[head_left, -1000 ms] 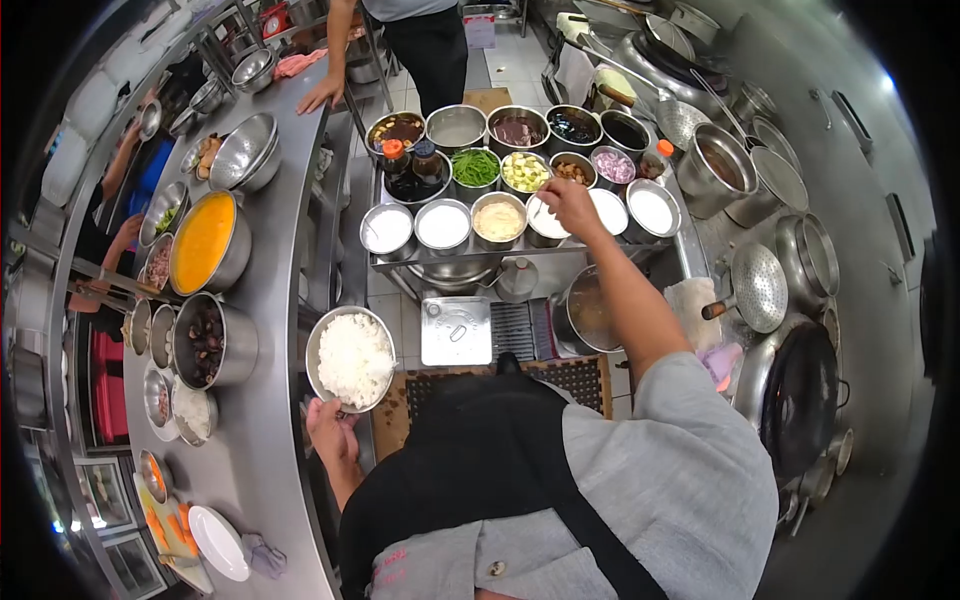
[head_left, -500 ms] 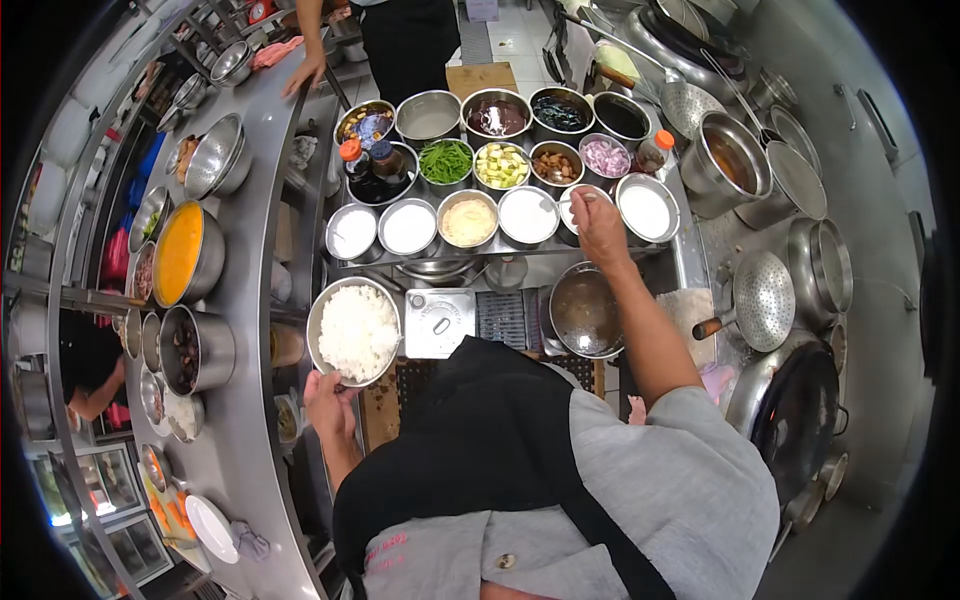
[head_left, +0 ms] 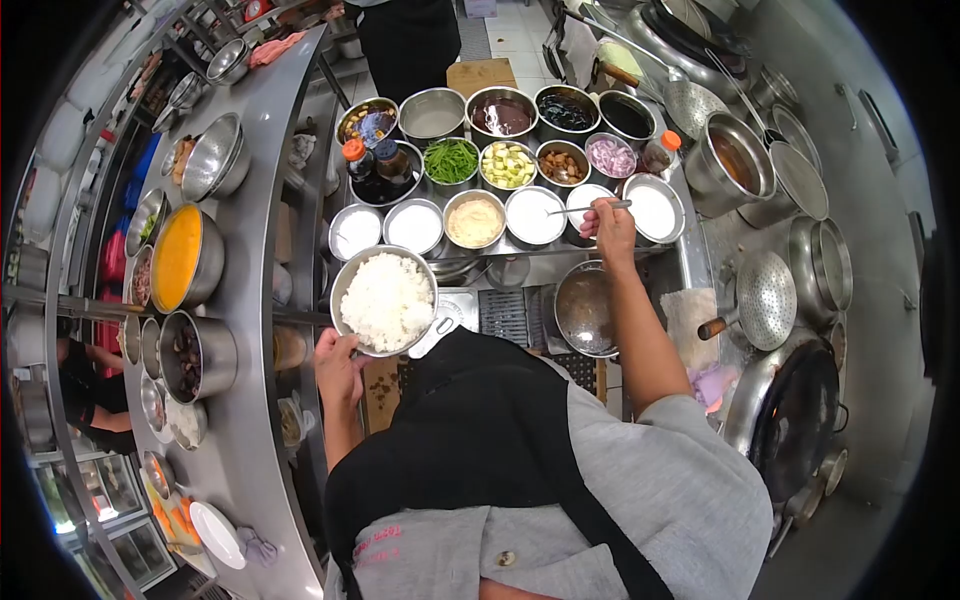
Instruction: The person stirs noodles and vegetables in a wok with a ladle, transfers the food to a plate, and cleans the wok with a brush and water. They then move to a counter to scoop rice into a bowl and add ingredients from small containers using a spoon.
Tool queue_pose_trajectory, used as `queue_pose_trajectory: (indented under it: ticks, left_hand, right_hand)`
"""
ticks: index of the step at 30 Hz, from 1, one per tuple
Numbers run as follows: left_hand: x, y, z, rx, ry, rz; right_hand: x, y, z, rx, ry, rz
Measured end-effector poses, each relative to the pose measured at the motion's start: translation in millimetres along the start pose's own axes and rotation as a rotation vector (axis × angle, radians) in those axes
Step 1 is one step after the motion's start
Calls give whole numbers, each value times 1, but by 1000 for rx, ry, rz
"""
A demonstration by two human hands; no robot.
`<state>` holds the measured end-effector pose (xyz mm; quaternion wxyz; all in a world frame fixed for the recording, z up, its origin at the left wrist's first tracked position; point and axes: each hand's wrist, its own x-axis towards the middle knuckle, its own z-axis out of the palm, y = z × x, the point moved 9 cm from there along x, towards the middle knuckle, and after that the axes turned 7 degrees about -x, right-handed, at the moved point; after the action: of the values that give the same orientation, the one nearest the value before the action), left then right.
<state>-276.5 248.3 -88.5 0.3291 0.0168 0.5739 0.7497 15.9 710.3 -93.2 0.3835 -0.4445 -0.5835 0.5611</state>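
Observation:
My left hand is closed on the rim of a metal bowl heaped with white rice. The bowl is in front of the near row of metal tubs, to the left of my body. Between the fingers of my right hand is a spoon, held nearly level and pointing left. Its tip reaches the right edge of a tub of white powder; what it carries is too small to tell. Under the spoon is another white-filled tub, partly covered by my hand. A pale yellow powder tub stands farther left.
Behind are tubs of green vegetables, chopped onion and dark sauces, with capped bottles. A pan sits below my right arm. Strainers and a wok are on the right, a steel counter on the left.
My left hand has raised the rice bowl toward the tubs and slightly right. My right hand has drawn back a little, and the spoon now shows, turned left. A co-worker's hand has left the counter.

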Motion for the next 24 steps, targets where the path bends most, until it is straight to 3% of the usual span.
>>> queue_pose_trajectory:
  ticks: [7,14,24]
  left_hand:
    - [16,1,35,31,-73,-55]
    - [40,-6,61,26,-134,-45]
    - [55,-12,100,67,-147,-46]
  right_hand:
    - [-1,17,-12,140,35,133]
    - [-13,-13,-21,178,19,128]
    - [-65,-91,33,240,-222,84]
